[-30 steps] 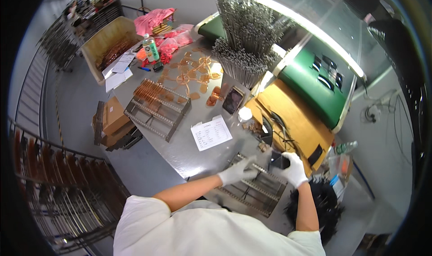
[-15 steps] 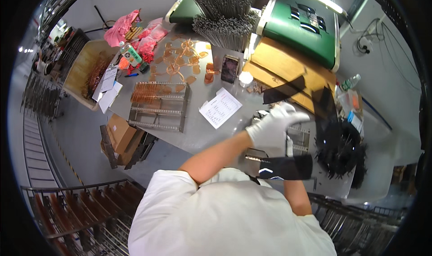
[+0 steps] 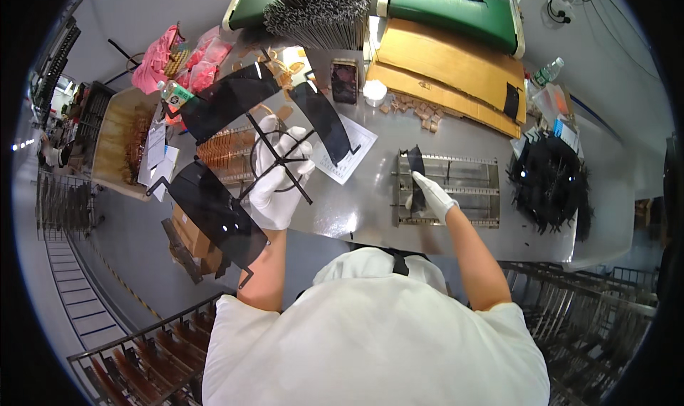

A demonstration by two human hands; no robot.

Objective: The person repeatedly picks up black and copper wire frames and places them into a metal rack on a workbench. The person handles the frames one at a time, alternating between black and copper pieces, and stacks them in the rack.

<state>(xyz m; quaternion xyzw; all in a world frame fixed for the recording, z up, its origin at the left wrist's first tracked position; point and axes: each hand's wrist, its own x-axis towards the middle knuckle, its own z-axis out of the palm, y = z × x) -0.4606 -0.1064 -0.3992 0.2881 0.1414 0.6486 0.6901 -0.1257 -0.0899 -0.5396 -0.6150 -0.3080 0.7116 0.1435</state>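
Note:
My left hand, in a white glove, is closed around a black spoked plastic runner with a ring at its centre. Curved dark tinted lenses hang from its spokes, held up over the left part of the table. My right hand, also gloved, pinches a single dark lens standing at the left end of a metal slotted rack. Its thumb is partly hidden behind the lens. Partly covered by the runner, another rack holds a row of amber lenses.
Beside the right rack lies a heap of black runners. Cardboard, small brown chips, a phone and a written sheet lie farther back. A bin stands left; bundled metal rods rise behind.
My left hand has swung left, away from the right rack, carrying the runner with its lenses. My right hand, mostly hidden before, now shows at the rack with one lens. The view has shifted.

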